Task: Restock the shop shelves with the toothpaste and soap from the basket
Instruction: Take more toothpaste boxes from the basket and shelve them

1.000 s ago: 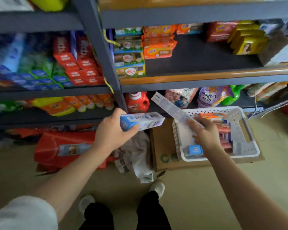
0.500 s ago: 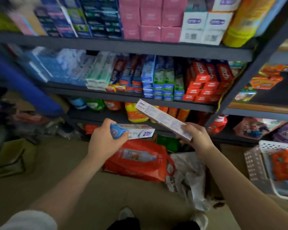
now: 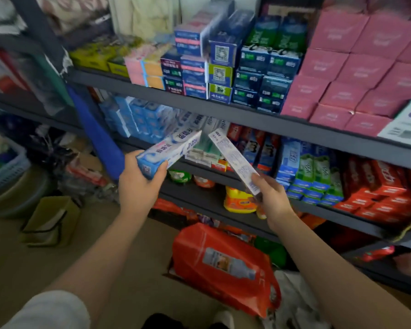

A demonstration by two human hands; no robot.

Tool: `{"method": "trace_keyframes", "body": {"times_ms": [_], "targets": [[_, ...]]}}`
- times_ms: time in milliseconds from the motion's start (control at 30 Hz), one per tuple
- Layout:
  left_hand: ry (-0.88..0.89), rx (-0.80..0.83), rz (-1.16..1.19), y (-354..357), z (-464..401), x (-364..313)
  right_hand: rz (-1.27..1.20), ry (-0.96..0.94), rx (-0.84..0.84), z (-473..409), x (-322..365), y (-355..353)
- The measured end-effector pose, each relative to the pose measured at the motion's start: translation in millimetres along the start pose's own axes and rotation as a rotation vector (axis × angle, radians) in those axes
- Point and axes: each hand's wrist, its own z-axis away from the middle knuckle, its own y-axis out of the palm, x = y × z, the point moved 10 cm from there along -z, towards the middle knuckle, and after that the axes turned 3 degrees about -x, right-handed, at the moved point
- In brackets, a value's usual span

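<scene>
**Two toothpaste boxes, in hand, facing middle shelf**

Left hand point(image 3: 138, 186) wraps blue box point(image 3: 170, 151); right hand point(image 3: 269, 198) pinches white box point(image 3: 234, 157) by its near end. Both long axes point at the toothpaste shelf point(image 3: 223, 173), just beyond the tips. Left box is nearer its matching stack.

A left hand point(image 3: 138, 186) and right hand point(image 3: 272, 198) each raise a toothpaste box point(image 3: 170, 151) toward stocked shelves point(image 3: 247, 115)
</scene>
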Motion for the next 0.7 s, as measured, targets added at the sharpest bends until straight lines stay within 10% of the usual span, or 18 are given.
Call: {"method": "trace_keyframes", "body": {"times_ms": [233, 533, 700], "targets": [[-0.013, 0.081, 0.022, 54.0, -83.2, 53.7, 0.281, -0.22, -0.191, -27.4, 26.8, 70.2], [0.148, 0.642, -0.191, 135.7, -112.6, 115.5, 0.605, -0.384, -0.445, -55.4, 61.1, 178.0], [0.343, 0.805, -0.209, 152.9, -120.7, 106.8, 0.907, -0.274, -0.308, -75.7, 33.3, 230.7]]}}
